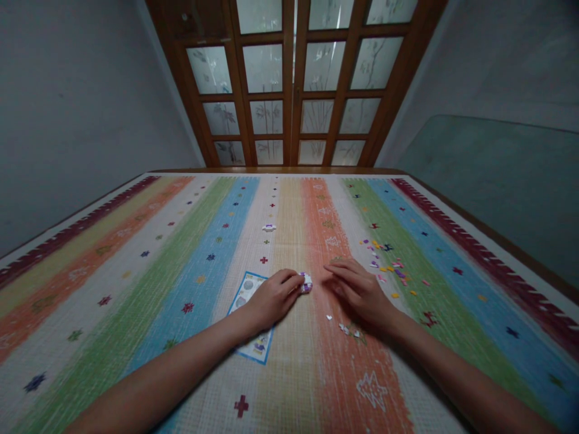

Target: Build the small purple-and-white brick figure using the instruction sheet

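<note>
Striped cloth, glazed doors; left hand holds piece.

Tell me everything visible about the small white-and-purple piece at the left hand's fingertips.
The white-and-purple piece is small and lumpy, white on top with purple at its lower edge, seemingly plastic; finer detail is too small to tell. It sits low over the striped tablecloth, beside the orange stripe. The left hand grips its left side with fingertips; the right hand lies near, apart from it.

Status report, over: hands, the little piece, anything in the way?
Left hand pinching small white-and-purple block. Right hand open, flat on striped woven cloth. Scattered coloured bits beside it, blue-edged paper sheet under left wrist.
</note>
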The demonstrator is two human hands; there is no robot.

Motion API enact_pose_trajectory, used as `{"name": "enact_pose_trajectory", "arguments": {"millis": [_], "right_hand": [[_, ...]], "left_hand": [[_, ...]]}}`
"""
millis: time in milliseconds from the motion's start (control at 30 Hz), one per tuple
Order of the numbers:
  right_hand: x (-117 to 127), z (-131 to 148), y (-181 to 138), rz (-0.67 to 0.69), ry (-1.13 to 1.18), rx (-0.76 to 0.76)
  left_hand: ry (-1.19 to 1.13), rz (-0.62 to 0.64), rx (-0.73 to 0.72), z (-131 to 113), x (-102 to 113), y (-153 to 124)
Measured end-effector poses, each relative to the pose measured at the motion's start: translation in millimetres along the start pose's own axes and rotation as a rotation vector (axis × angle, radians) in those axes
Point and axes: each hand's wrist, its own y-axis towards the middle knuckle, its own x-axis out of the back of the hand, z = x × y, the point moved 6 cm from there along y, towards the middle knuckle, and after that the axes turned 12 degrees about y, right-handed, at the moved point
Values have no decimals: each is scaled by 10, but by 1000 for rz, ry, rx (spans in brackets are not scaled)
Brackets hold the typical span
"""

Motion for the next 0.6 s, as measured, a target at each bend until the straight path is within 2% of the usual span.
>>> {"name": "enact_pose_trajectory", "arguments": {"millis": [200, 400, 500, 600], "right_hand": [[215, 25, -276, -42, -71, -60], [186, 114, -441, -5, -65, -110], [152, 150, -500, 56, -58, -156], [100, 197, -589, 197, -82, -213]], "left_hand": [[116, -62, -54, -40, 35, 15], [107, -37, -43, -31, 18, 44], [86, -27, -24, -25, -2, 50], [48, -11, 12, -12, -20, 35]]}}
